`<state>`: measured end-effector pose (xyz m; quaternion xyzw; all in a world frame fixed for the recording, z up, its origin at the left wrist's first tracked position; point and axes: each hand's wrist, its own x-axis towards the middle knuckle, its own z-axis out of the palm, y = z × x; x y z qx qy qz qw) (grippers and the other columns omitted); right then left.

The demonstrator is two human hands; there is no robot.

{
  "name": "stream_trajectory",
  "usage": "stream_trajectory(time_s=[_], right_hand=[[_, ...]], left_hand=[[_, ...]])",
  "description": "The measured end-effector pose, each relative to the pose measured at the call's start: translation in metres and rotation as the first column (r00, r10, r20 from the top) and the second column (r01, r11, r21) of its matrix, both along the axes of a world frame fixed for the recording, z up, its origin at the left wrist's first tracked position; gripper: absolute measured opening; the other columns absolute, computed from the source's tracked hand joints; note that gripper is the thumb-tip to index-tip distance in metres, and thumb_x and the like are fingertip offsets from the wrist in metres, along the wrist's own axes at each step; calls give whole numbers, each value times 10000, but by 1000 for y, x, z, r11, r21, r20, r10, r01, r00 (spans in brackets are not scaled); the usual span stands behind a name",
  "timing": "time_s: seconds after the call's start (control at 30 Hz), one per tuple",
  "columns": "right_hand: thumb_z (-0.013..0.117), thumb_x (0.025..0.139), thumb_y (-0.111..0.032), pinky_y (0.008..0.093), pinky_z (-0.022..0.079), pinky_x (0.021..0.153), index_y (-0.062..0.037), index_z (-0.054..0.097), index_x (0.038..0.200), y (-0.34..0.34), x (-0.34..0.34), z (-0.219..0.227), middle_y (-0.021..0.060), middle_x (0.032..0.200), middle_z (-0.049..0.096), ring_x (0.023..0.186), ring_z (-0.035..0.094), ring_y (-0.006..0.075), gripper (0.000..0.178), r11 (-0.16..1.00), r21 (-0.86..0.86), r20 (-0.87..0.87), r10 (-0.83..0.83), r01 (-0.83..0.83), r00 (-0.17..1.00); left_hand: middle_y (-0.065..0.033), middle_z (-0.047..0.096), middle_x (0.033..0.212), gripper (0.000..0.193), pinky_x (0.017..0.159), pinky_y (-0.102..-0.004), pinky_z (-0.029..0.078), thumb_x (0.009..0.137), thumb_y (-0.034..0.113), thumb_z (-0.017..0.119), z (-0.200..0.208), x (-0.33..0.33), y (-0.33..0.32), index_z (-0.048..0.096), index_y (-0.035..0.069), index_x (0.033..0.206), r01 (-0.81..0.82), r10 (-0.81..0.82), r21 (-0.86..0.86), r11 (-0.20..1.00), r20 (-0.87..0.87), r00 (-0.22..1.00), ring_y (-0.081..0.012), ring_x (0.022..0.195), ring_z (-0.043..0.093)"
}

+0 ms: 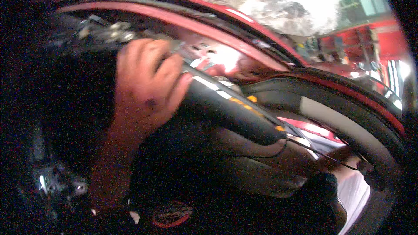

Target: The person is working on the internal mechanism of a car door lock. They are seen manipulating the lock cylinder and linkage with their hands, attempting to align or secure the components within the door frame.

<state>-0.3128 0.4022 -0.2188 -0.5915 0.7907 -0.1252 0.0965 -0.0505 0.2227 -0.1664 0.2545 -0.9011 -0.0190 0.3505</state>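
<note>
My left hand (148, 78) reaches up from the lower left, back of the hand toward me. Its fingers are curled over the upper end of a long dark rounded piece (235, 113) with pale strips and orange marks along its top. The piece slants down to the right, and a thin black cable (324, 153) runs from about its lower end. Motion blur hides its exact kind. Beyond the fingers lies a blurred cluster of metal and dark parts (113, 30). No right hand can be made out.
A red car door-opening frame (261, 54) with a dark seal arches across the top and right. Dark trim with a pale panel (331, 115) curves down the right side. Bare skin (348, 163) beside white cloth (355, 200) shows at lower right; whose is unclear.
</note>
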Motion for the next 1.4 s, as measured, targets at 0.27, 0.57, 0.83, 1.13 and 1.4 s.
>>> stream_trajectory(time_s=[0.27, 0.57, 0.83, 1.13, 1.4], right_hand=[[562, 963, -100, 472, 498, 978, 36, 587, 1258, 18, 70, -43, 220, 1154, 674, 1076, 648, 361, 325, 999, 11, 106, 52, -53, 993], [553, 972, -109, 468, 495, 981, 31, 584, 1265, 25, 84, -43, 217, 1158, 672, 1075, 645, 357, 327, 1000, -12, 137, -27, 29, 990], [546, 979, -117, 465, 492, 983, 27, 581, 1272, 13, 90, -53, 214, 1162, 670, 1074, 642, 354, 329, 992, -80, 176, -83, 99, 981], [537, 987, -126, 461, 488, 985, 23, 578, 1279, 22, 90, -22, 211, 1166, 667, 1073, 639, 349, 331, 896, -129, 134, -409, 425, 903], [530, 994, -134, 458, 485, 987, 19, 575, 1286, 36, 111, -12, 208, 1169, 665, 1073, 636, 346, 333, 714, -162, 72, -680, 681, 730]], left_hand=[[-154, 609, 1083, 307, 895, -483, 452, 778, 204, 765, 2, -4, 2, 648, 31, 1003, -10, 10, 20, 1000, -4, 1000, -357, 1027, 568], [-177, 625, 999, 277, 861, -479, 465, 799, 177, 729, -10, -10, -13, 622, 10, 993, 118, -123, -56, 991, -103, 987, -373, 942, 591], [-167, 653, 947, 273, 795, -483, 488, 861, 237, 618, -27, -8, -26, 625, 12, 1014, 84, -97, -173, 981, -66, 993, -372, 875, 623], [-197, 619, 986, 405, 861, -555, 471, 840, 348, 644, -47, -29, -46, 642, -9, 1033, 264, -277, -131, 956, -90, 957, -378, 912, 609], [-175, 606, 981, 424, 901, -551, 457, 822, 388, 676, -64, -27, -74, 636, 16, 1020, 273, -298, -145, 951, -190, 935, -350, 916, 600]])
